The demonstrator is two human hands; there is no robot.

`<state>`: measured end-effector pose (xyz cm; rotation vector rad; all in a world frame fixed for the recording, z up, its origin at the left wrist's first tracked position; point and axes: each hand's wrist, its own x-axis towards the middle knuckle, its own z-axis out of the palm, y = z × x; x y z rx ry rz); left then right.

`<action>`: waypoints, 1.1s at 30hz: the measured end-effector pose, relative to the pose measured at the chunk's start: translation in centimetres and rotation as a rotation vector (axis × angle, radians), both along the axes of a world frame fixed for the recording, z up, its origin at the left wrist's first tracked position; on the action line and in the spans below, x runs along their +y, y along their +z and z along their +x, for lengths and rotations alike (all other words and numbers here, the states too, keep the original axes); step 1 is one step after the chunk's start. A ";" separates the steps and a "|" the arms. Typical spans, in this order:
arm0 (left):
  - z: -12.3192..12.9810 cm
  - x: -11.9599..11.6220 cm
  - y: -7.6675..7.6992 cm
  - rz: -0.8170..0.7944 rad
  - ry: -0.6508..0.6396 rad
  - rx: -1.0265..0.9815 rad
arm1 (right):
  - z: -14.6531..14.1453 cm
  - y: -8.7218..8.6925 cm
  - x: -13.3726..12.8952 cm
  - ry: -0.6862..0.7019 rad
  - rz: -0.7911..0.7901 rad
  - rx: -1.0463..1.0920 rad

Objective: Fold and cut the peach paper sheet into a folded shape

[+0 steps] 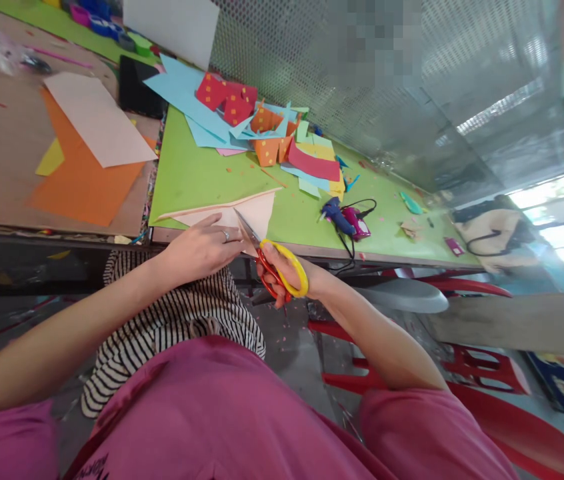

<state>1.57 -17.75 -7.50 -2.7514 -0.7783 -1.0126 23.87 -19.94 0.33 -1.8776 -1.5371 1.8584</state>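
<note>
A folded sheet of pale pink paper (257, 210) lies at the front edge of the green tabletop, partly hidden by my hands. My left hand (202, 248), with a ring on one finger, grips this paper near its lower edge, the thumb on top and some fingertips out of sight. My right hand (279, 270) has its fingers through the handles of a pair of scissors (301, 272), one loop yellow and the other red. Their blades point up and left, over the paper and close to my left fingers.
Cut pieces in light blue (187, 100), red (235, 100) and orange (268, 150) pile up behind the paper. A blue glue gun (337, 215) with a black cord rests to the right. On the left are orange paper (97, 180) and a black tablet-like object (139, 87). Red chairs (357, 380) stand below.
</note>
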 end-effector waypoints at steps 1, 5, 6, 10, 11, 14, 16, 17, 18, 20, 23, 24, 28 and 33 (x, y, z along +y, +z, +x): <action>0.0 0.0 0.0 -0.005 -0.001 0.001 | 0.0 0.0 0.0 0.008 0.009 -0.001; 0.0 0.0 -0.1 -0.006 -0.008 -0.014 | 0.0 0.4 0.0 0.041 0.036 0.000; 0.0 0.0 -0.1 -0.004 -0.011 -0.018 | 0.0 0.6 0.0 0.044 0.038 0.005; -0.1 0.0 -0.1 -0.010 -0.014 -0.018 | -0.2 0.9 0.1 0.042 0.049 0.008; -0.1 0.0 -0.1 -0.017 -0.016 -0.020 | -0.3 0.9 0.1 0.042 0.045 0.000; -0.1 0.0 -0.2 -0.037 -0.020 -0.035 | -0.5 0.7 0.2 0.045 0.028 -0.019; -0.1 -0.1 -0.2 -0.047 -0.010 -0.038 | -0.4 0.8 0.1 0.051 0.037 -0.018; -0.1 -0.1 -0.2 -0.053 -0.003 -0.037 | -0.1 1.1 0.0 0.062 0.042 -0.019; -0.1 -0.1 -0.1 -0.060 0.004 -0.035 | 0.4 1.5 -0.1 0.081 0.044 -0.024; -0.1 -0.1 0.1 -0.066 0.004 -0.035 | 1.9 2.8 -0.3 0.143 0.051 -0.051; -0.2 -0.2 0.5 -0.063 -0.002 -0.032 | 4.8 5.1 0.3 0.225 0.146 -0.171; -0.3 -0.1 0.7 -0.060 0.006 -0.028 | 5.7 5.6 0.7 0.218 0.223 -0.254; -1.5 0.2 1.5 -0.048 0.088 0.026 | 7.2 5.1 4.4 0.273 0.607 -0.657; -3.8 1.4 2.2 -0.147 0.073 0.116 | 7.8 2.1 10.6 0.335 0.818 -0.834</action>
